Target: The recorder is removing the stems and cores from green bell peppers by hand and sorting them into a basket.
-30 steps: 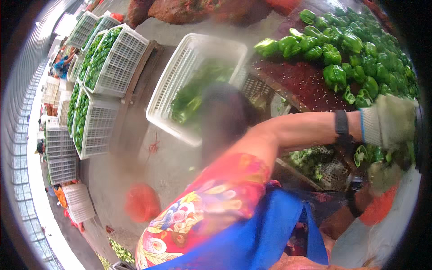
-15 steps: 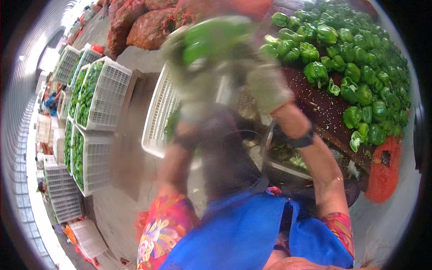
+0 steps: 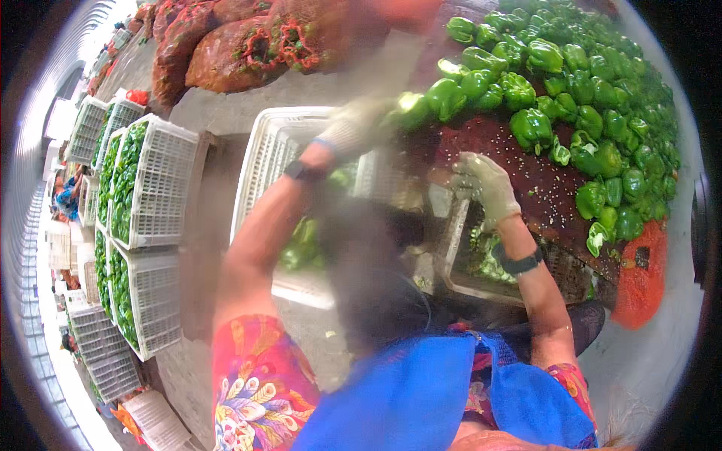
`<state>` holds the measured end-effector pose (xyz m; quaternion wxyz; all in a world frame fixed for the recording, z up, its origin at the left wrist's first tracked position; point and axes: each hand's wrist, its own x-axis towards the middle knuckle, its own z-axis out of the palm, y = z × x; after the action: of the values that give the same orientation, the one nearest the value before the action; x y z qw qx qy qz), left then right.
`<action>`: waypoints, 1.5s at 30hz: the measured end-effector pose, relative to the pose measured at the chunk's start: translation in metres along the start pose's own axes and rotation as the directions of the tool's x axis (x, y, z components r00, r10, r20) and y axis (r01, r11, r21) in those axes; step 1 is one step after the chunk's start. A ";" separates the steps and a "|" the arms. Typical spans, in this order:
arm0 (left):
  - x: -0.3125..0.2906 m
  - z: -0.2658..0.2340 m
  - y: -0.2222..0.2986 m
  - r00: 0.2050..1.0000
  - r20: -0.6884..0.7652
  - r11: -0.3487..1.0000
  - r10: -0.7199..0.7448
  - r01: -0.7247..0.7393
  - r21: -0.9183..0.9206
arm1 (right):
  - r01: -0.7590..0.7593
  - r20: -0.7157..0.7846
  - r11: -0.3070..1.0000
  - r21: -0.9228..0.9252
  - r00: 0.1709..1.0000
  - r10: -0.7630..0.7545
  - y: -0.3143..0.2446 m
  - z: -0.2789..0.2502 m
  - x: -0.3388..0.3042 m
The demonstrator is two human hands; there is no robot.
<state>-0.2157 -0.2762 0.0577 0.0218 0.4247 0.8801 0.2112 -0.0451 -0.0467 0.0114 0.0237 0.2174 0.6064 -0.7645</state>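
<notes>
My left hand (image 3: pixel 358 128), in a pale knitted glove and blurred by motion, reaches over the white crate to the near-left edge of a pile of green bell peppers (image 3: pixel 602 94). Its fingers are closed around a green bell pepper (image 3: pixel 411 110), smeared like the hand. My right hand (image 3: pixel 485 183), gloved too, hovers by the front of the dark red work surface (image 3: pixel 481 135) with its fingers curled in; whatever they hold, if anything, is hidden. Under my left forearm the white plastic crate (image 3: pixel 248 169) has some green peppers (image 3: pixel 303 244) in it.
A smaller tray (image 3: pixel 451 252) with green scraps sits below my right hand. Stacked white crates (image 3: pixel 162 184) full of peppers stand at the left. Bulging red mesh sacks (image 3: pixel 233 56) lie at the back. A red-orange plastic piece (image 3: pixel 641 278) hangs at the surface's right corner.
Both hands were raised close together over the crate around a blurred green mass. The left has moved to the pile's edge; the right has drawn back toward me, apart from it.
</notes>
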 end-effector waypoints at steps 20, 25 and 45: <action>0.048 0.069 0.117 0.968 0.240 0.977 -0.076 0.120 -0.177 | 0.324 0.103 0.239 -0.915 0.762 -0.639 0.001 -0.019 0.005; 0.064 0.072 0.169 0.896 0.220 0.921 0.386 -0.361 -0.146 | 0.265 0.208 -0.007 -0.964 0.740 -0.640 -0.026 -0.034 -0.028; 0.035 0.171 0.214 0.962 0.126 0.624 -0.241 0.253 -0.739 | 0.485 -0.048 0.351 -0.801 0.533 -0.845 0.042 -0.150 0.002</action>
<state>-0.0430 -0.0713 -0.0089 0.2295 0.2545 0.7645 0.5460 0.0114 0.0832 -0.0535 -0.3636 0.0862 0.8672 -0.3290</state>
